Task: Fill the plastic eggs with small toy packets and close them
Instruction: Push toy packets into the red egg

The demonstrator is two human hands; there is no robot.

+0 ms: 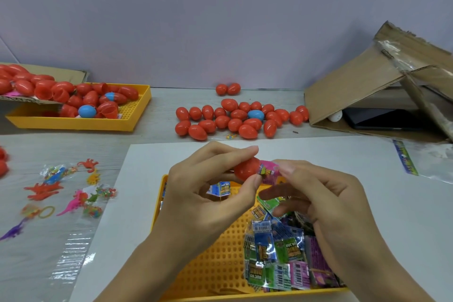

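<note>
Left hand (pixel 208 186) grips red egg half (pixel 246 168); right hand (pixel 316 193) pinches pink packet (pixel 268 170) (partly inserted). Protruding foil would likely block closure.

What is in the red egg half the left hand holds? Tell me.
A pink toy packet sticks out of the red egg half, pinched by the right hand. The left hand grips the shell. How far the packet reaches in is hidden by the shell.

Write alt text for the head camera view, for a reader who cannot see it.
A person's left hand holds a red egg half while the right hand pushes a pink toy packet into it, above a yellow tray of packets. Closed red eggs lie on the table beyond.
</note>
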